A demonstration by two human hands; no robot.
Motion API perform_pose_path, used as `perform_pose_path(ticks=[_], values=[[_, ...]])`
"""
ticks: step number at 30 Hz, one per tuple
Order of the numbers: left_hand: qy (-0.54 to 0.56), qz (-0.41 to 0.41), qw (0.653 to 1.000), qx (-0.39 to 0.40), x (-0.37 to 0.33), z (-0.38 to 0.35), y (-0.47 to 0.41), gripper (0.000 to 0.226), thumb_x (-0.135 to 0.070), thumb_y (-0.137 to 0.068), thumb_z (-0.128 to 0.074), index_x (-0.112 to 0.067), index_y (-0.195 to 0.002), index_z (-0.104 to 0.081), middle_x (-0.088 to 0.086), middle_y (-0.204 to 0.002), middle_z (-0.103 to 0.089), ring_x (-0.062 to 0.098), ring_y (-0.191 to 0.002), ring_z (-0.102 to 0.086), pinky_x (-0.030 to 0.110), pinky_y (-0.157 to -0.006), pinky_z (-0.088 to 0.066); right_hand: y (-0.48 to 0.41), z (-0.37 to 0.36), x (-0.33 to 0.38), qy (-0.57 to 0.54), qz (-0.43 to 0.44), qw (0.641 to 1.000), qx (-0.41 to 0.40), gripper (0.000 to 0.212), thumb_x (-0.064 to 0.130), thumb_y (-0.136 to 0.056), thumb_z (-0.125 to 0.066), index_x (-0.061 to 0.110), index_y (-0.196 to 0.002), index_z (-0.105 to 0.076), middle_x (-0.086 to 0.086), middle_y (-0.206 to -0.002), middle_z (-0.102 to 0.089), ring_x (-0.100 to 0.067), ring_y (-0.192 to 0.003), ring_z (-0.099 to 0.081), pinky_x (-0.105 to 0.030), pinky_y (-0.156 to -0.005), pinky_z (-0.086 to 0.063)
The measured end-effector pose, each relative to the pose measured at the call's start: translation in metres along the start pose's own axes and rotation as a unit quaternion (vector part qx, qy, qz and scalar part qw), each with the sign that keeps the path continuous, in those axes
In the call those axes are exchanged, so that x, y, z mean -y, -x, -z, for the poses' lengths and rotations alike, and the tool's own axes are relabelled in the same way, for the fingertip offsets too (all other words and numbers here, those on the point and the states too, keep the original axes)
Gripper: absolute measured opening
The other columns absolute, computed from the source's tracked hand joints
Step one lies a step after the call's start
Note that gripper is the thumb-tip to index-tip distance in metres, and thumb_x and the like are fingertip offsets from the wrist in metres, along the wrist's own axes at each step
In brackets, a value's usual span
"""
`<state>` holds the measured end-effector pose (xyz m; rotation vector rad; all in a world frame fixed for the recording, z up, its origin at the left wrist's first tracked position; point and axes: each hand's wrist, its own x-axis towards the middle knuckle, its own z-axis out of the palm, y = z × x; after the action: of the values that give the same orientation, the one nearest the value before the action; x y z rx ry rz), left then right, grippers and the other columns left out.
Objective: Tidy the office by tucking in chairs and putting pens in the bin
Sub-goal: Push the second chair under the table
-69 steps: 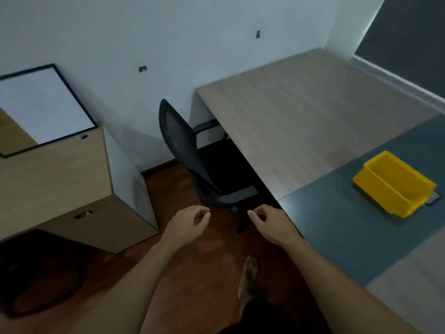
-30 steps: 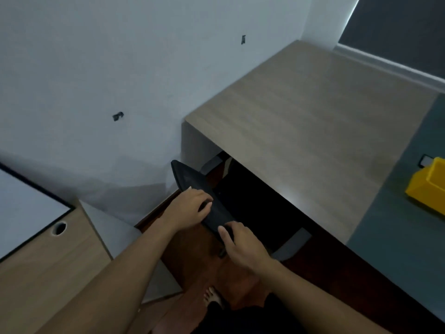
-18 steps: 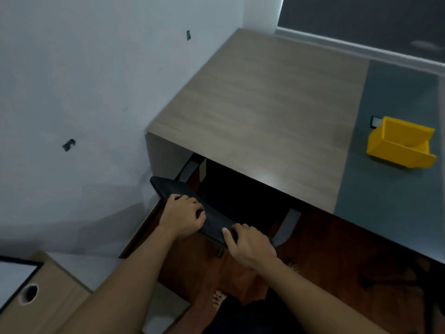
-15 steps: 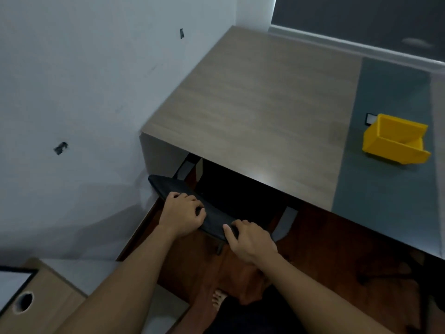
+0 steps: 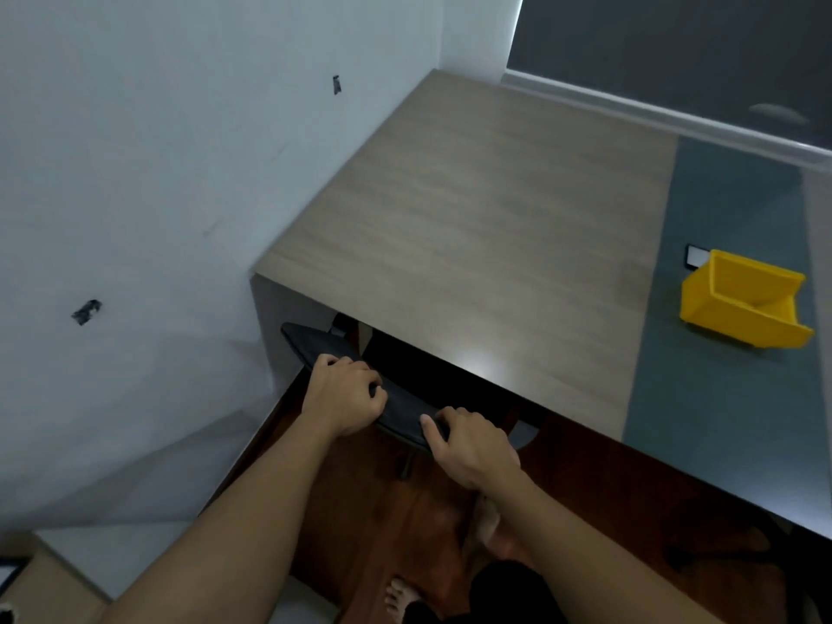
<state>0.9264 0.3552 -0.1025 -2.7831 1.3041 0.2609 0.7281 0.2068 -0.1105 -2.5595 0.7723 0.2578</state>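
Both hands are curled over the top edge of the chair (image 5: 315, 349) backrest. The left hand (image 5: 344, 394) grips it near the middle, fingers wrapped over the front; the right hand (image 5: 472, 443) clasps the end nearer the person, thumb lying along the edge. The backrest's long axis runs diagonally, roughly parallel to the desk (image 5: 472, 227) edge just beside it, and the seat sits in shadow under the desk. A yellow bin (image 5: 743, 308) stands on the desk's grey-green strip, well apart from the chair, its open front facing right. The desk fits into a corner of white wall (image 5: 157, 173), over a reddish-brown floor (image 5: 382, 524).
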Motion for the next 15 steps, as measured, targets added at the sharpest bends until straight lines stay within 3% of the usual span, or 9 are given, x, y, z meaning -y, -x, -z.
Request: perform_pose_path(ticks=[15], values=[[0.01,0.017,1.0,0.001,0.003,0.012,-0.063,0.053,-0.056,-0.094,-0.035,-0.036,-0.112,-0.082,-0.012,-0.119,-0.079,0.012,-0.11,-0.068,0.042,-0.105,-0.035,-0.065,0.028,-0.012,0.011,0.01,1.0,0.01,0.082,0.084,-0.096,-0.014,0.03,-0.131,-0.064,0.001,-0.12,-0.068,-0.026,-0.108,-0.067,-0.043,-0.078,-0.049]])
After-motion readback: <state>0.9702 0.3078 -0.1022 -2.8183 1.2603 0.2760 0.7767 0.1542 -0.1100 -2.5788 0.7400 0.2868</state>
